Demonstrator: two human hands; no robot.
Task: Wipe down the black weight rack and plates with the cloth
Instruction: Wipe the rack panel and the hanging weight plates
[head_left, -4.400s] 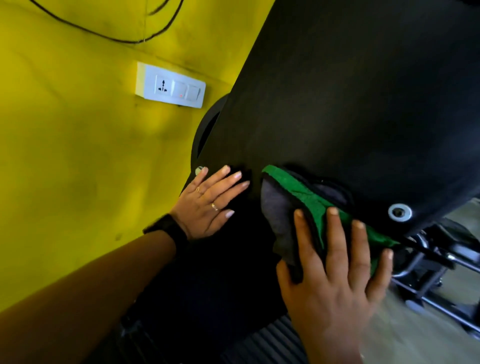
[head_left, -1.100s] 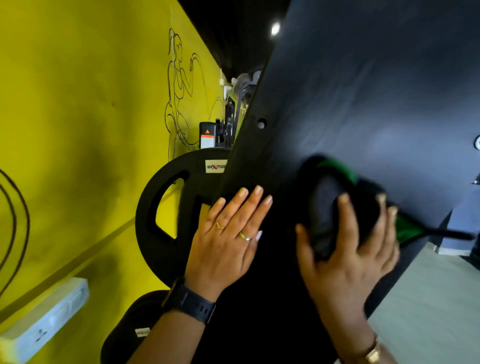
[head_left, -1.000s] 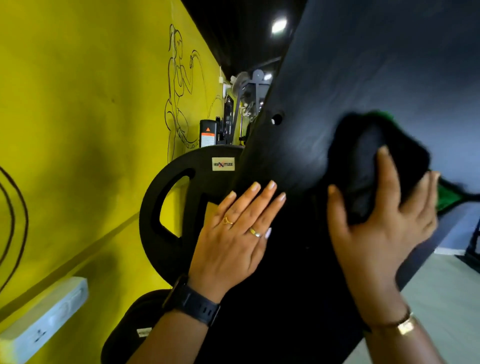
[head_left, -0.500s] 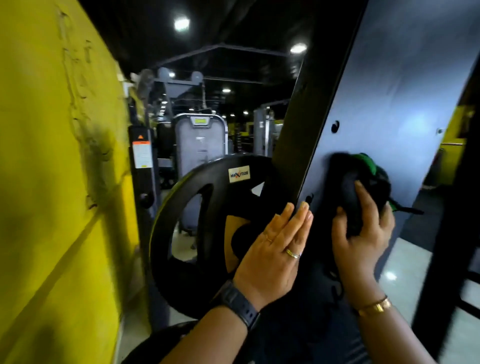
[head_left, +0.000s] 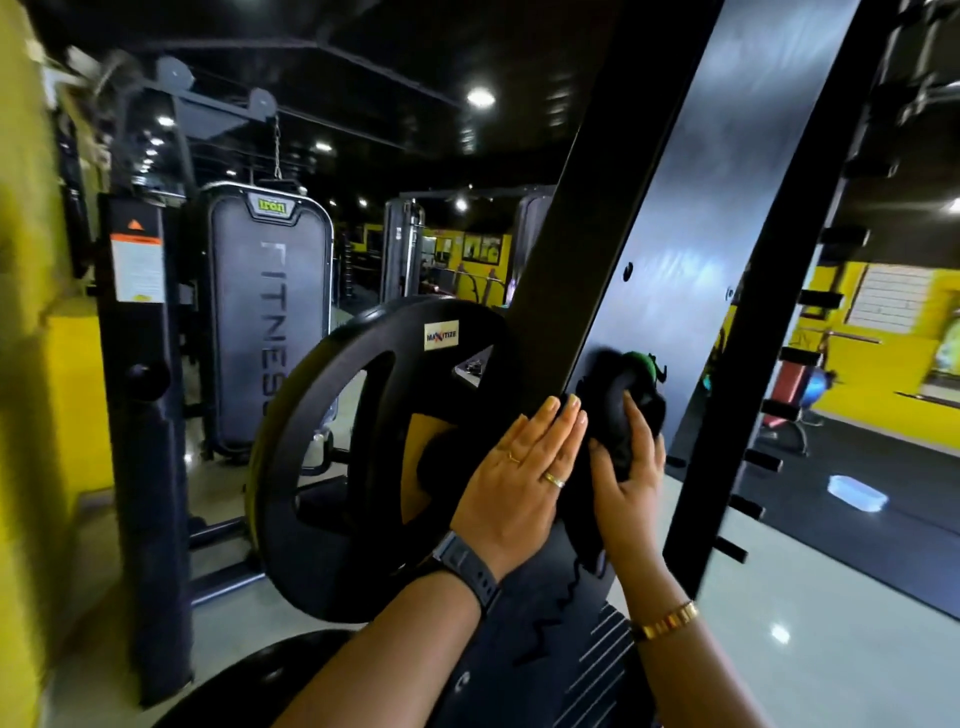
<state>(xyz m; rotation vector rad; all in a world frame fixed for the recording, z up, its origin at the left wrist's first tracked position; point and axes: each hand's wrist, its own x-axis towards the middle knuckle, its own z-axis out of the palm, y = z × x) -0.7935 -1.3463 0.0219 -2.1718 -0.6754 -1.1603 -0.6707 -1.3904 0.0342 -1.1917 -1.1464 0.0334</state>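
Cloth, dark w/ green bit, bunched up in R hand, pressed on flat black rack panel. L hand flat, fingers straight, resting on panel edge right by cloth. Big black plate just left.

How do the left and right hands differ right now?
Left hand lies flat, fingers straight, against the black rack upright; right hand curls round the cloth on it. Left hand wears rings and a dark watch; right hand wears a gold bracelet. Both are at the same upright, side by side.
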